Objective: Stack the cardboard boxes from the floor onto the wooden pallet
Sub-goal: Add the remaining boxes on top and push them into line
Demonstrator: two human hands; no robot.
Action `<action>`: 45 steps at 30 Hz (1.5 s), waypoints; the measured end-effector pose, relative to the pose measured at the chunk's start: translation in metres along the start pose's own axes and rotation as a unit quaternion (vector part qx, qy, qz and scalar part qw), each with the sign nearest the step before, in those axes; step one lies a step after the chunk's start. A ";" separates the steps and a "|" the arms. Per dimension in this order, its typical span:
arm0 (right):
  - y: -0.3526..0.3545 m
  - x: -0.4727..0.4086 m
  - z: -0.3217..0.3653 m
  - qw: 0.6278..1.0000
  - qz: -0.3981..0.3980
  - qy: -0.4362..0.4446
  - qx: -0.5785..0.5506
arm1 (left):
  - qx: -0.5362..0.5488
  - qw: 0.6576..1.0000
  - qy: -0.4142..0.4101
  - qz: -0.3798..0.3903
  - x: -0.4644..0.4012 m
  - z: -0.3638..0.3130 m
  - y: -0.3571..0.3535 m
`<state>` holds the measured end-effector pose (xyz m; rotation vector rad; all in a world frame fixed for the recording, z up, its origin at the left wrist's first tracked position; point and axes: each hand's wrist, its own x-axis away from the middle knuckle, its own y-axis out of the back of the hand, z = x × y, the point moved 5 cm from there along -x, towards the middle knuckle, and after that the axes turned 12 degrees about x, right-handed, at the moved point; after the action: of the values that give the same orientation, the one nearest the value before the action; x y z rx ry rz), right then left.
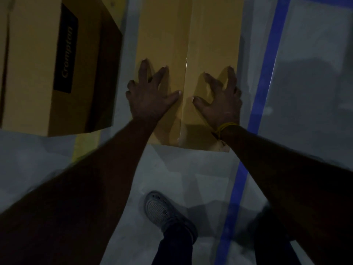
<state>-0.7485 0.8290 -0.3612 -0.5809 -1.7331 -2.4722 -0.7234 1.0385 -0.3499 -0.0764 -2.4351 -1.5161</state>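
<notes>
Nearest the camera a grey perforated clog [164,211] on the person's foot stands on the pale grey floor [57,159], with a blue tape line [246,165] running away along the floor on the right. Both bare forearms reach forward from there. The left hand [150,92] and the right hand [219,98], which wears a yellow thread band [226,127] at the wrist, are spread open, fingers splayed, and look pressed flat on the top of a long tan cardboard box [162,35] sealed with clear tape along its centre seam; neither is curled round an edge, so nothing is gripped yet. That box lies on the floor directly ahead of the hands, its long axis running straight away from the person, one hand either side of the seam near its close end and about equally near. I judge the next move needs the hands to slide out to the long side edges to lift. Just left, apart from it, stands a larger tan cardboard box [32,64] with a black label [65,52] reading "Crompton". No wooden pallet can be seen here.
</notes>
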 end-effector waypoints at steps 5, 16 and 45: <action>0.043 -0.005 -0.018 1.000 -0.002 0.016 0.026 | 0.006 0.999 0.029 -0.033 0.017 -0.044 0.009; 0.134 0.002 -0.099 0.999 0.037 0.025 0.004 | -0.020 0.998 0.041 -0.040 0.054 -0.172 0.028; 0.391 0.216 -0.346 0.995 -0.065 0.071 0.036 | 0.034 0.990 -0.041 -0.134 0.331 -0.469 0.051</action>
<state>-0.9360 0.4037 -0.0398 -0.2876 -1.8496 -2.4522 -0.9383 0.6130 -0.0259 0.2150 -2.6473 -1.5619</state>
